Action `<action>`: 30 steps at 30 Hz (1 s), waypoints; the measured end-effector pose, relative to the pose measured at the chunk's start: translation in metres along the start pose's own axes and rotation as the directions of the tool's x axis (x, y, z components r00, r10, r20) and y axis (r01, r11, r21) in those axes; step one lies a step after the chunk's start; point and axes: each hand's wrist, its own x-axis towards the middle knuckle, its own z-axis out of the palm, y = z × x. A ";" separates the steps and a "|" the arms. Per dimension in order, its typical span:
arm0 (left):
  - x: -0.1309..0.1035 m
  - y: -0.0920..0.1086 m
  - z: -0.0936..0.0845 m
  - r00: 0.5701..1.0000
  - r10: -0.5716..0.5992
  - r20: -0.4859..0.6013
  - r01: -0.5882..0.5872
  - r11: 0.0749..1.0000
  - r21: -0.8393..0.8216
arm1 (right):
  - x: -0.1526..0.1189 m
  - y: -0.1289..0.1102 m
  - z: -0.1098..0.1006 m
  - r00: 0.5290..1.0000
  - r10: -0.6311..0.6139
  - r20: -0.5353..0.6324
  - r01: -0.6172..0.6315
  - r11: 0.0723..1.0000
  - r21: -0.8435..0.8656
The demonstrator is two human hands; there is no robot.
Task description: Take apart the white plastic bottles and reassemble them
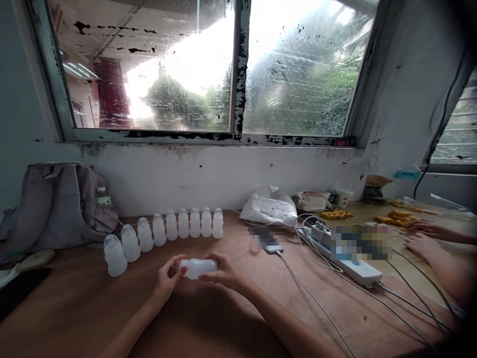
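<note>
A frosted white baby bottle [198,269] lies sideways between my two hands, just above or on the brown table; I cannot tell whether it touches. My left hand [171,272] has its fingers closed around the clear cap end. At the other end, the fingers and thumb of my right hand [219,270] grip the bottle's base. Behind my hands, several similar bottles [159,231] with clear caps stand upright in a curved row, the nearest bottle [116,258] at the left.
A grey backpack [63,199] leans against the wall at left. To the right are a phone [274,247] on a cable, a silvery bag [268,209] and a white power strip [357,271] with cords. Another person's hands [421,243] rest near yellow parts [397,218].
</note>
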 end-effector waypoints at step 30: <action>-0.016 0.027 0.013 0.960 -0.279 0.019 0.267 0.895 -0.356 | 0.011 0.018 -0.010 0.940 -0.192 -0.283 0.091 0.938 -0.335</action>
